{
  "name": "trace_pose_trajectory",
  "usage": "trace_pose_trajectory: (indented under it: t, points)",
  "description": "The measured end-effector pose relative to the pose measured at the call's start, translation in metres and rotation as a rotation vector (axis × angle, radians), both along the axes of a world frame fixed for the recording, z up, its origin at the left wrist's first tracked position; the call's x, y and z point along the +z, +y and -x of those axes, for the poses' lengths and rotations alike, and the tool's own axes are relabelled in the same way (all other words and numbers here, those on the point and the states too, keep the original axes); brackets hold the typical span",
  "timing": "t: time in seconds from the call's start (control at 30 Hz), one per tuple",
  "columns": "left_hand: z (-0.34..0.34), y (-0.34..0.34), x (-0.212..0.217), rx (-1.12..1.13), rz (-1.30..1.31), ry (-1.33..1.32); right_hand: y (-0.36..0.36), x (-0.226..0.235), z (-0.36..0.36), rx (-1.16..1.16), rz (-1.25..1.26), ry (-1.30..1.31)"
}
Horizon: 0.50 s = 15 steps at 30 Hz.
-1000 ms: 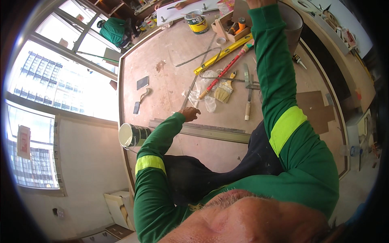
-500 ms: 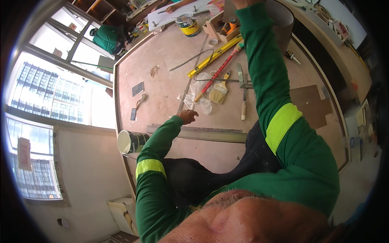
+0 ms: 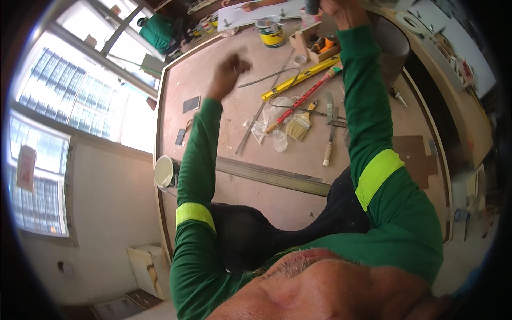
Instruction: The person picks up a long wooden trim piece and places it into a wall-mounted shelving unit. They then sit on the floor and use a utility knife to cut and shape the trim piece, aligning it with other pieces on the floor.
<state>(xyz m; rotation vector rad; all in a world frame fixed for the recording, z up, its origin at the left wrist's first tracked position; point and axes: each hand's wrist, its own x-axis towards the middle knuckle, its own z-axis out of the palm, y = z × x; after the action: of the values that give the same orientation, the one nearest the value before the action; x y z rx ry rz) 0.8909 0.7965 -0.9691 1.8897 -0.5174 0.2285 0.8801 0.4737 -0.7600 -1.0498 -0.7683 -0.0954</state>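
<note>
My left hand [image 3: 230,76] is raised above the far left part of the work board [image 3: 213,125]. It is smeared by motion, its fingers seem curled, and no held thing shows. At the top edge, my right hand [image 3: 345,12] grips a dark grey cylindrical object [image 3: 312,6], partly cut off by the picture. Below it lie a yellow spirit level [image 3: 298,79], a red rod [image 3: 305,100], a wide paintbrush [image 3: 300,125] and a wooden-handled tool [image 3: 329,149] by a metal square [image 3: 330,109]. Crumpled clear plastic [image 3: 277,124] sits under the rod.
A paint can [image 3: 272,36], a wooden tool box [image 3: 309,45] and a large grey bucket [image 3: 388,45] stand at the far side. An open pail [image 3: 165,173] is at the left edge, a long metal strip [image 3: 274,177] before me. Another person [image 3: 157,33] crouches far left.
My left hand has risen and moved away from me across the board. My right hand has shifted a little right, and the grey cylindrical object now shows beside it. The view has tilted slightly.
</note>
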Motion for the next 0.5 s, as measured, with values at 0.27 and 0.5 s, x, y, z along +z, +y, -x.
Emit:
trace_pose_trajectory:
  t: [0.27, 0.5]
  points:
    - [0.066, -0.006, 0.151, 0.128, 0.247, -0.39, 0.085, -0.007, 0.022, -0.184, 0.284, -0.134]
    - [0.064, -0.008, 0.145, -0.027, 0.305, -0.421, 0.108, -0.01, 0.029, -0.099, 0.23, -0.421]
